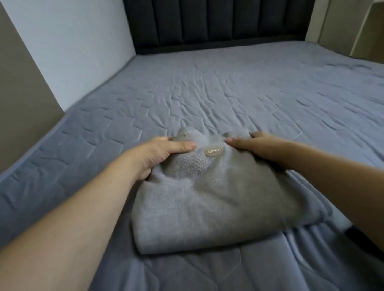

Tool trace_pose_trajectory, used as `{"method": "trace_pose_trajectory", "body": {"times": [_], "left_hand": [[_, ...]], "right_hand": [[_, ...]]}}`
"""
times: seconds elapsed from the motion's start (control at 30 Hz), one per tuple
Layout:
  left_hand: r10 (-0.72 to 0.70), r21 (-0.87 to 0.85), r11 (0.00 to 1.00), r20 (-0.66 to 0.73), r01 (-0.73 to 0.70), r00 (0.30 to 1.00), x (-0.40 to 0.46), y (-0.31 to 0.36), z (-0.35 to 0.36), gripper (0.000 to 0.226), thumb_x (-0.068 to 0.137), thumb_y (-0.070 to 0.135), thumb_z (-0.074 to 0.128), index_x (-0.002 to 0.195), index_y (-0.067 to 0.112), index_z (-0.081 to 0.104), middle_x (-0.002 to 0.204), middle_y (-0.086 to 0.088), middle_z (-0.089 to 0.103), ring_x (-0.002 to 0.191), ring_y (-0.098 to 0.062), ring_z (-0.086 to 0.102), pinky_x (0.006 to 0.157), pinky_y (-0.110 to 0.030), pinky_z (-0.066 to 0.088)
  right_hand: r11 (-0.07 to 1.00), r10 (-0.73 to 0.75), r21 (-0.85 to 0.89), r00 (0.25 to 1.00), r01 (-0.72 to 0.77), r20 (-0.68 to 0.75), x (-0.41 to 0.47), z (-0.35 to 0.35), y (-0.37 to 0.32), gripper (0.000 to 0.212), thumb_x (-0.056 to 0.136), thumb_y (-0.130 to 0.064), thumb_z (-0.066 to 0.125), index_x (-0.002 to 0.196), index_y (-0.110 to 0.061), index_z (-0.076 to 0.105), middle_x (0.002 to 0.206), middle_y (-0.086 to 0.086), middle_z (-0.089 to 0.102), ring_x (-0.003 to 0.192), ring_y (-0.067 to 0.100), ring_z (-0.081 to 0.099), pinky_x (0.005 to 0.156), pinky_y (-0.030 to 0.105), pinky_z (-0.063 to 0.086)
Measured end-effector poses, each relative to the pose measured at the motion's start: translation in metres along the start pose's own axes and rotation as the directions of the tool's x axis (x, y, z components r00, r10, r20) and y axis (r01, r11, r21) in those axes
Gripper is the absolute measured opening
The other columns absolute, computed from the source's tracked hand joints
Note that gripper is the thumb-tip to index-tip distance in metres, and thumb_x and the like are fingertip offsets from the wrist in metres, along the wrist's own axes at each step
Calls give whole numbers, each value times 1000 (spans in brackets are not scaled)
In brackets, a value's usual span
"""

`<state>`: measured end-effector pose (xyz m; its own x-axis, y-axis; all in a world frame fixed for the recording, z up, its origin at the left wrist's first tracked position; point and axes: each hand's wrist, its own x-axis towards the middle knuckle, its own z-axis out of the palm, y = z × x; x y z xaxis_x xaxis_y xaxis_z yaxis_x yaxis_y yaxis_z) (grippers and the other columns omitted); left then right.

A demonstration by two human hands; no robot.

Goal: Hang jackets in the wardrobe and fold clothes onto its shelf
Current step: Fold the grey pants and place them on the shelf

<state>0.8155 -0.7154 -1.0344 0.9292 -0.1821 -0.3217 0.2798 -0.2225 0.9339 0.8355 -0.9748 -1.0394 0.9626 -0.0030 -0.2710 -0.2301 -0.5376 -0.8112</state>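
**Two hands grip a folded grey garment on a blue bed**

Both bare forearms reach forward and slightly inward from the lower corners of the view, meeting over a folded grey knitted garment (212, 200) that lies flat on a blue quilted bed cover (250, 85). The left hand (158, 155) grips the garment's far left corner, thumb laid along the top of the cloth and pointing toward the other hand, the remaining fingers curled over the far edge and partly hidden. The right hand (252, 147) holds the far right corner in a similar way, thumb on top, fingers wrapped over the edge beyond it. Between the two thumbs sits a small oval beige label (214, 152) stitched to the knit. The fabric bunches upward just beyond the left hand. Past both hands the cover stretches to a dark padded headboard (219, 15); a pale wall (75, 51) stands well off to the left of the left hand.
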Motion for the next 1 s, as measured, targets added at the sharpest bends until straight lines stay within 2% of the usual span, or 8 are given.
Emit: {"method": "trace_pose_trajectory", "body": {"times": [0.1, 0.2, 0.27, 0.43, 0.57, 0.7, 0.87, 1.0], "left_hand": [[27, -4, 1000, -98, -28, 995, -20, 12, 11, 37, 65, 18, 86, 96, 9, 69, 90, -13, 75, 77, -27, 73, 65, -37, 59], [88, -9, 996, -185, -91, 979, -67, 46, -4, 43, 72, 16, 83, 107, 19, 59, 103, -7, 70, 91, -21, 69, 81, -37, 57], [145, 28, 989, -161, -143, 976, -111, 89, -30, 44, 76, 12, 79, 112, 27, 58, 113, -4, 66, 98, -18, 65, 91, -35, 53], [93, 141, 988, -212, -64, 973, -243, 251, -122, 36, 80, 9, 74, 115, 15, 65, 115, -13, 69, 106, -28, 66, 98, -39, 50], [114, 337, 941, -299, -7, 948, -380, 413, -206, 33, 82, 16, 75, 113, 13, 64, 114, -10, 69, 106, -23, 65, 99, -34, 48], [104, 406, 910, -429, 89, 897, -542, 547, -297, 32, 83, 21, 75, 113, 14, 64, 109, -5, 70, 104, -20, 66, 97, -35, 50], [84, 412, 883, -609, 224, 789, -745, 629, -388, 17, 83, 27, 75, 93, 20, 64, 91, 3, 69, 85, -14, 66, 73, -24, 52], [89, 396, 860, -735, 320, 672, -872, 639, -456, 26, 83, 32, 75, 103, 20, 63, 100, 2, 67, 91, -14, 64, 77, -27, 50]], "right_hand": [[966, 9, 258, 994, -38, 112, -20, -5, -15, 75, 67, -44, 83, 129, -16, 51, 112, 5, 65, 90, 23, 67, 72, 36, 58], [895, -100, 444, 989, 40, 111, -57, -20, -58, 52, 72, -31, 82, 118, -24, 58, 105, 6, 69, 81, 18, 71, 60, 30, 57], [864, -175, 498, 971, 72, 163, -89, -33, -110, 41, 76, -26, 78, 113, -30, 62, 103, 3, 72, 79, 14, 72, 57, 26, 56], [863, -263, 498, 917, 85, 299, -181, -76, -310, 28, 79, -26, 76, 104, -14, 68, 95, 11, 74, 81, 23, 72, 61, 31, 57], [846, -347, 517, 872, 131, 346, -272, -103, -501, 34, 78, -29, 76, 107, -12, 68, 97, 13, 73, 85, 26, 72, 65, 34, 58], [814, -416, 567, 812, 130, 411, -374, -98, -680, 30, 76, -28, 78, 101, -15, 70, 94, 12, 74, 79, 24, 72, 62, 32, 57], [782, -482, 613, 737, 118, 473, -510, -32, -842, 23, 76, -22, 79, 95, -13, 69, 79, 7, 74, 67, 19, 72, 55, 28, 55], [759, -551, 634, 663, 146, 507, -598, 45, -936, 21, 75, -23, 80, 91, -14, 69, 75, 4, 74, 65, 16, 70, 57, 27, 56]]}}
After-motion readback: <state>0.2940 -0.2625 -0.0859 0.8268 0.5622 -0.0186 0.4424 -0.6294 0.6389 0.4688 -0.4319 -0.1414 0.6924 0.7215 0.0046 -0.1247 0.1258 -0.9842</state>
